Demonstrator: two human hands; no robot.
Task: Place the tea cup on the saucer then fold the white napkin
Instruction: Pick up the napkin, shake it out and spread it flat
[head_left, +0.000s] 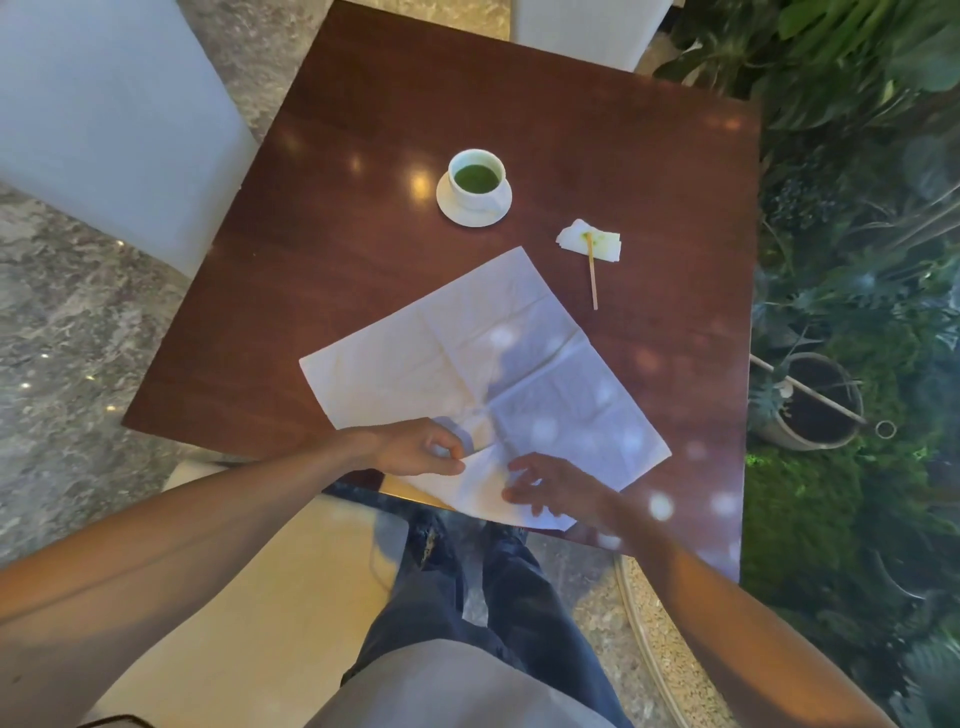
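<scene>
A white tea cup (477, 179) with green tea stands on a white saucer (451, 207) in the middle of the dark wooden table (337, 218). A large white napkin (467, 358) lies spread open and creased on the near half of the table, one corner hanging over the near edge. My left hand (421, 449) pinches the napkin's near edge between thumb and fingers. My right hand (550, 488) rests on the near corner with its fingers apart, touching the paper.
A small crumpled tissue (602, 247) with a wooden stir stick (592, 280) lies right of the cup. White chairs (104, 119) stand at the left and far side. Plants and a pot (815, 402) line the right. My legs are below the table edge.
</scene>
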